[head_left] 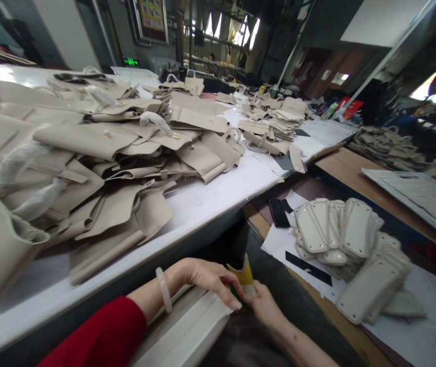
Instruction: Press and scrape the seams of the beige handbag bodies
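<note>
A long off-white leather-like piece (191, 326) with folded, straight edges lies across the lap at the bottom of the view. My left hand (212, 280), with a pale bangle at the wrist, is closed over its far end, thumb on the top face and some fingers hidden behind. Close beside it, my right hand (263, 304) grips a thin, curved yellow piece (244, 275) that stands up between the hands. The kind of this yellow piece is unclear. The fingertips of both hands nearly meet, and their contact is partly hidden.
Beige bag parts (126, 148) with plastic-wrapped handles crowd the white table (202, 209) at left. On the right-hand bench are stacked off-white panels (371, 280), a black phone (279, 213) and a black strip (308, 268). A light tray (416, 196) lies farther right.
</note>
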Tool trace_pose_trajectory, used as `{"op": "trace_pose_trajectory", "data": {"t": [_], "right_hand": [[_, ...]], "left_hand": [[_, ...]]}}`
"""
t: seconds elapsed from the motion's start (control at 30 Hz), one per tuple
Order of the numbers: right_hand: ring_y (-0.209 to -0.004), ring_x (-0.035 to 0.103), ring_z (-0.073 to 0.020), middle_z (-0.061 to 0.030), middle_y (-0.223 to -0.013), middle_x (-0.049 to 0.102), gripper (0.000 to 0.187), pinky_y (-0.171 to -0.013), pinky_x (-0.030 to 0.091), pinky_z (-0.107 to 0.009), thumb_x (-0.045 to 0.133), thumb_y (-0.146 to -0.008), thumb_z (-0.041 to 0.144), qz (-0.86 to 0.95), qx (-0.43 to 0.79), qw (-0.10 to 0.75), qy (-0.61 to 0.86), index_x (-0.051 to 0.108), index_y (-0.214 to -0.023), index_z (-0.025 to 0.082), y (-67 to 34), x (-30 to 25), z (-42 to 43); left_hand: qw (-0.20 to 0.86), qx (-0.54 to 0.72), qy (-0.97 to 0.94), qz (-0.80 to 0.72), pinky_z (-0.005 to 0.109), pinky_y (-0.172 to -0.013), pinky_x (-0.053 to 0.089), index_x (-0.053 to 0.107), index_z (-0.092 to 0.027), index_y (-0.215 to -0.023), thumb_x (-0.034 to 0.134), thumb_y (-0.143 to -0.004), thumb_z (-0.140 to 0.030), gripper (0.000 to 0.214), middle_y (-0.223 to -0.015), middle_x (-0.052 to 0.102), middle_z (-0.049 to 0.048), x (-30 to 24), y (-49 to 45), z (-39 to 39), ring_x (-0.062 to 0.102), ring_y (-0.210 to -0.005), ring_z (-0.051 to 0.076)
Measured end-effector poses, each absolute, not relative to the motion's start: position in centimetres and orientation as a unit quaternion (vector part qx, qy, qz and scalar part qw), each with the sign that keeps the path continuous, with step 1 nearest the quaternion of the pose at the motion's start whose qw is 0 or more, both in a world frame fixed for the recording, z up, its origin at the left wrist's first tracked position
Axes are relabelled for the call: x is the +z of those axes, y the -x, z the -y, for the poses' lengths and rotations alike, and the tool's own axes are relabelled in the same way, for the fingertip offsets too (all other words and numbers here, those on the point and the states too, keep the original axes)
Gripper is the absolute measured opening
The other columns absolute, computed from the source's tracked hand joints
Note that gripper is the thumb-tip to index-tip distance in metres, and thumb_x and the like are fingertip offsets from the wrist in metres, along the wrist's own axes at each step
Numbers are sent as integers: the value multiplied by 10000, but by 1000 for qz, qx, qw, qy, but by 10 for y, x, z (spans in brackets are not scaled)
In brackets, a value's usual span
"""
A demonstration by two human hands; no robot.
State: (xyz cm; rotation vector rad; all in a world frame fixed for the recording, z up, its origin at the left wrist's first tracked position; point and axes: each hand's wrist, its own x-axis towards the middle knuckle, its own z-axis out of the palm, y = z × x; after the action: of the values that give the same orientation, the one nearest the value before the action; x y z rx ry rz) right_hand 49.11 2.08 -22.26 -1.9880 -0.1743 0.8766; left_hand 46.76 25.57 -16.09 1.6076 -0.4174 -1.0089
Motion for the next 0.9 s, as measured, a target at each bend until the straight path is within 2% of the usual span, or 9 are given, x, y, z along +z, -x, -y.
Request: {"op": "trace_pose_trajectory", "data": {"t": [0.07,0.13,0.2,0.27,0.33,0.43,0.63,0.77,0.9], "right_hand": [[-474,538,-118,58,-572,546,276,-461,419,-231,749,-761,371,73,341,440,828,584,-796,153,-508,-205,14],[-386,497,-94,58,-597,563,311,-377,358,-207,677,-815,446,91,354,418,832,566,-871,160,-516,-183,41],[-364,510,-84,35,-654,608,364,-342,350,-181,537,-903,530,120,431,392,804,545,-945,168,-512,-160,52],[-362,510,-75,23,-653,619,379,-325,347,-155,462,-942,539,138,509,361,769,546,-939,170,-501,-143,47],[-377,499,-68,24,-627,607,331,-316,332,-132,483,-944,483,142,543,336,756,571,-914,166,-488,-134,32],[-432,510,-68,17,-660,614,271,-329,340,-114,512,-932,418,143,546,324,759,613,-922,166,-475,-132,8],[-446,526,-87,10,-653,632,281,-334,371,-127,495,-935,416,144,540,320,765,638,-920,175,-473,-132,-4],[-424,492,-71,17,-650,611,273,-309,323,-116,504,-931,405,135,536,318,770,633,-936,165,-477,-130,-2],[-434,488,-69,15,-658,601,269,-312,308,-113,508,-929,395,138,537,320,768,632,-922,157,-476,-130,-4]], "left_hand": [[564,-444,-675,169,416,-929,506,628,-192,-1269,798,-627,-512,737,-1025,710,48,-163,-468,-256,660,-1006,298],[568,-457,-665,159,414,-934,509,622,-204,-1270,843,-565,-439,775,-1019,704,33,-165,-469,-255,658,-1011,298],[571,-469,-657,151,425,-936,511,614,-202,-1275,862,-529,-408,812,-1026,696,32,-167,-470,-253,651,-1021,310],[575,-476,-649,147,442,-935,513,601,-185,-1290,860,-523,-395,836,-1032,692,44,-166,-470,-251,648,-1029,328],[579,-477,-645,145,452,-955,504,581,-160,-1313,854,-529,-390,862,-1063,690,68,-164,-471,-250,638,-1064,348],[571,-465,-660,147,449,-990,487,558,-147,-1344,846,-553,-415,884,-1167,675,102,-162,-470,-250,612,-1130,360],[551,-460,-678,159,445,-1000,486,486,-146,-1416,817,-596,-480,945,-1271,649,134,-161,-471,-252,603,-1163,367],[531,-447,-698,173,446,-1016,477,438,-133,-1456,771,-657,-480,932,-1339,611,149,-156,-472,-253,600,-1177,360],[513,-436,-718,177,410,-1040,467,413,-128,-1476,774,-654,-484,966,-1386,577,140,-155,-472,-254,571,-1223,343]]}}
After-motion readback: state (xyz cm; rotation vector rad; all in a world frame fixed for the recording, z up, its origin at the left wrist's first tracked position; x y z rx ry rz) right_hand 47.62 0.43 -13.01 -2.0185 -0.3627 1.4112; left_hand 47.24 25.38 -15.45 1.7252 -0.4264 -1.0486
